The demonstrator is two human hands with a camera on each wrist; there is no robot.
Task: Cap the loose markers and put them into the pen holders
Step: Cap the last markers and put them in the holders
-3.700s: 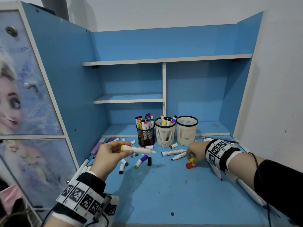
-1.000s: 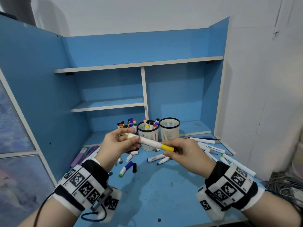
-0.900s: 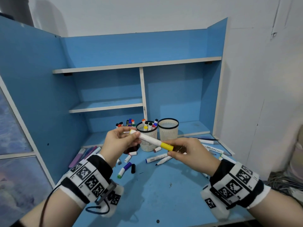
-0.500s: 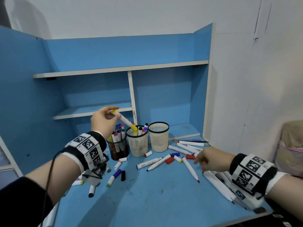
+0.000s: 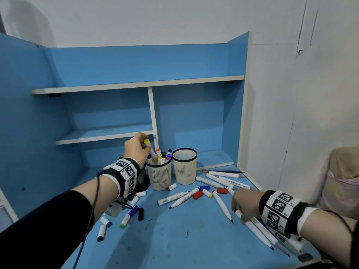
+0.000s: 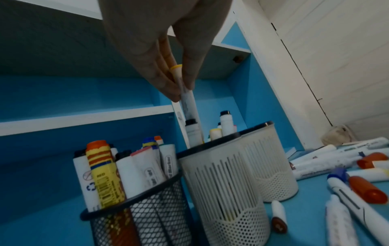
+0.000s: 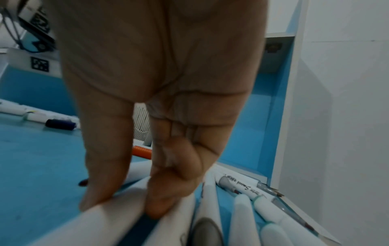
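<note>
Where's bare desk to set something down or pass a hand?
Free: the front middle of the desk, between the purple-capped marker and the right hand; also the lower shelf. Crowded: around the three holders and the right edge, where loose markers lie packed.

Yellow-ended marker (image 6: 190,106) — lower end hidden inside the middle holder (image 6: 223,188). Right hand (image 7: 160,103) blurred; its marker (image 7: 101,221) cut off by the frame edge.

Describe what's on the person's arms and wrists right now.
Both arms wear black sleeves pushed back from the wrists. The left wrist and right wrist each carry a black-and-white band of square coded markers over white cuffs. A thin black cable trails along the left forearm.
</note>
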